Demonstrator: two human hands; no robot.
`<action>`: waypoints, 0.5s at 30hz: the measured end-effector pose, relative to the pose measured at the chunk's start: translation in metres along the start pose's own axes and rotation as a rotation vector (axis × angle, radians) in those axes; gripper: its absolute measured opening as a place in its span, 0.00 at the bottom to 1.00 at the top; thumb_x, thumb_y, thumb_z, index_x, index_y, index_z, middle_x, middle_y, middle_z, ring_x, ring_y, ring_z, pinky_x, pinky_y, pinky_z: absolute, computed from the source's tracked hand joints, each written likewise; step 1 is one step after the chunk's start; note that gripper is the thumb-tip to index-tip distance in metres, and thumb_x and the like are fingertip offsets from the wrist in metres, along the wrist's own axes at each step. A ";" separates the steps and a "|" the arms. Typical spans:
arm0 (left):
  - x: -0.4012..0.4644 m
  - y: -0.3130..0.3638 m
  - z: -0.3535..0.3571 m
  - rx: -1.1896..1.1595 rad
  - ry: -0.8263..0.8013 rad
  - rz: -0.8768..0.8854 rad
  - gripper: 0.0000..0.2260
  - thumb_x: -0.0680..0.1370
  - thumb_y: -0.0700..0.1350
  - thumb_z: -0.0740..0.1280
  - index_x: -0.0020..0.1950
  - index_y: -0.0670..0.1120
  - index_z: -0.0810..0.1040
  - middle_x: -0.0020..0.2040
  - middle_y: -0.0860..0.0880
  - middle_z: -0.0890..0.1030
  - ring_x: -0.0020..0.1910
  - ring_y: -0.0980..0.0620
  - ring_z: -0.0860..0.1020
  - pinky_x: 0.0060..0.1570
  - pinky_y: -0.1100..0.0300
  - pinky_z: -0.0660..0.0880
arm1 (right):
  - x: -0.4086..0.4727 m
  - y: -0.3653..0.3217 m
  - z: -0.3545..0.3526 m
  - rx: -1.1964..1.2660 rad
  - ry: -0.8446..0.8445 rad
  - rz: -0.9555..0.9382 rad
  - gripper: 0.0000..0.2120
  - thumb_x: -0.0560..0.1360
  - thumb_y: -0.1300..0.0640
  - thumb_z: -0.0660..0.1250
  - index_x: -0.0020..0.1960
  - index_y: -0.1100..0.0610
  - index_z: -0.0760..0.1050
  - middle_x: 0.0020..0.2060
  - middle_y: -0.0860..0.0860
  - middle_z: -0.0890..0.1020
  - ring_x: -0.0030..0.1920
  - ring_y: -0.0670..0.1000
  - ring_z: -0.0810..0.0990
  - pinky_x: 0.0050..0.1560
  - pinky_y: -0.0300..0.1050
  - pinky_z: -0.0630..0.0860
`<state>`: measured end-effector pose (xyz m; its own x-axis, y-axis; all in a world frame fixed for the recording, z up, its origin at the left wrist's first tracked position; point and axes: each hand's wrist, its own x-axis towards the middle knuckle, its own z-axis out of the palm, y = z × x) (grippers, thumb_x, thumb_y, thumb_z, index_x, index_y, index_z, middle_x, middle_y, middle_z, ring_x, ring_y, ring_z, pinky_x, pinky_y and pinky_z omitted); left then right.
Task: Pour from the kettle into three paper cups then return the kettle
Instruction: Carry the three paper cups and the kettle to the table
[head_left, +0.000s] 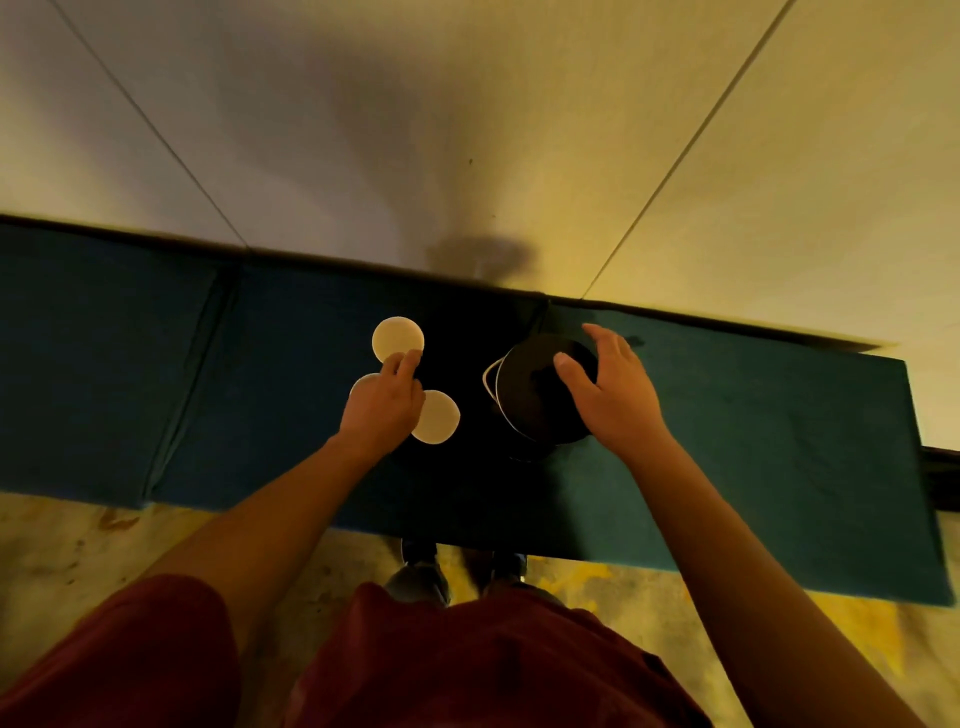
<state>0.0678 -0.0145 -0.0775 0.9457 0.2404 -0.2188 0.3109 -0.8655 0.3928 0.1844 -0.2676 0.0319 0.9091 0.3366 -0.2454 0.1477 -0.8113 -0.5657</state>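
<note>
Three pale paper cups stand close together on a dark teal padded bench (779, 441), seen from above: a far cup (397, 338), a near-right cup (439, 423) and a left cup (361, 387) mostly hidden under my left hand (382, 408). That hand hovers over the cups with its fingertips at the far cup's rim; whether it grips anything is unclear. A dark round kettle (535, 400) with a pale spout edge sits to the right. My right hand (610, 387) is spread over the kettle's right side, fingers apart, thumb above the lid.
The bench runs left to right against a pale wall (467, 130). Its front edge drops to a yellowish stained floor (78, 551), where my shoes (421, 571) show just below the bench. My red shirt fills the bottom of the view.
</note>
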 end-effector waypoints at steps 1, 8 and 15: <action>0.002 0.001 0.002 -0.035 0.014 -0.009 0.19 0.83 0.46 0.60 0.72 0.41 0.67 0.69 0.41 0.73 0.37 0.49 0.78 0.29 0.57 0.74 | 0.000 0.002 -0.001 0.002 0.001 0.001 0.30 0.81 0.43 0.62 0.78 0.54 0.63 0.75 0.54 0.69 0.75 0.57 0.67 0.71 0.54 0.66; 0.005 -0.013 0.012 -0.079 -0.022 -0.088 0.26 0.81 0.58 0.61 0.73 0.44 0.65 0.69 0.42 0.73 0.48 0.47 0.80 0.37 0.61 0.70 | -0.005 0.005 -0.002 -0.026 -0.002 0.005 0.30 0.81 0.43 0.62 0.78 0.55 0.63 0.75 0.54 0.69 0.75 0.57 0.67 0.71 0.53 0.65; 0.006 -0.019 0.016 -0.113 -0.048 -0.028 0.26 0.80 0.58 0.64 0.73 0.44 0.67 0.66 0.44 0.74 0.50 0.48 0.79 0.44 0.58 0.72 | -0.013 0.028 -0.009 -0.010 0.000 0.113 0.29 0.81 0.42 0.60 0.77 0.56 0.65 0.75 0.55 0.70 0.75 0.56 0.67 0.71 0.52 0.65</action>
<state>0.0657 -0.0037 -0.1002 0.9317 0.2402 -0.2726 0.3485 -0.8030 0.4834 0.1799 -0.2990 0.0262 0.9200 0.2430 -0.3075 0.0483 -0.8490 -0.5262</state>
